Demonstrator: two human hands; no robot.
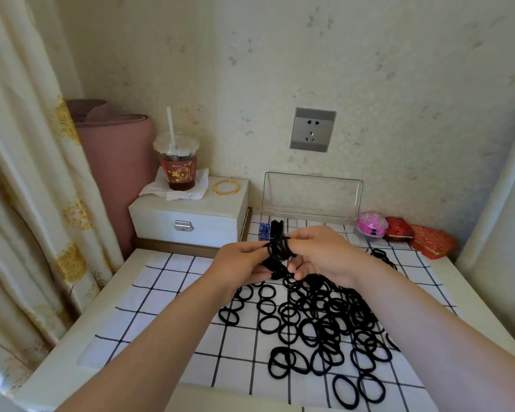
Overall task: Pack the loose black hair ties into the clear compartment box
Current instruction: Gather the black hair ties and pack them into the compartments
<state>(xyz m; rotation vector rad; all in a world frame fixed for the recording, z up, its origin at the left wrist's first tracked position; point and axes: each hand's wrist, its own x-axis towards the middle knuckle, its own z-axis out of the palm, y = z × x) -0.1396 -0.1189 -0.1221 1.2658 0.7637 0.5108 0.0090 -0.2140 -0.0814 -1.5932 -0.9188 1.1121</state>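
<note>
A big pile of loose black hair ties [318, 319] is spread over a white cloth with a black grid [167, 295]. Above its far end, both hands hold one bunch of black ties [278, 249]. My left hand [238, 267] pinches the bunch from the left. From the right, my right hand [321, 252] has fingers hooked through it. Behind the hands stands the clear compartment box [311, 197], lid upright. Its left compartments hold blue items [263, 230] and some black ties [277, 226]; the hands hide part of the box.
A white jewellery box [188, 215] stands at the back left with a drink cup [179, 165] on a tissue and gold bangles [226, 187] on top. A pink case [372, 224] and red boxes [416, 234] sit at the back right. A curtain [27, 173] hangs on the left.
</note>
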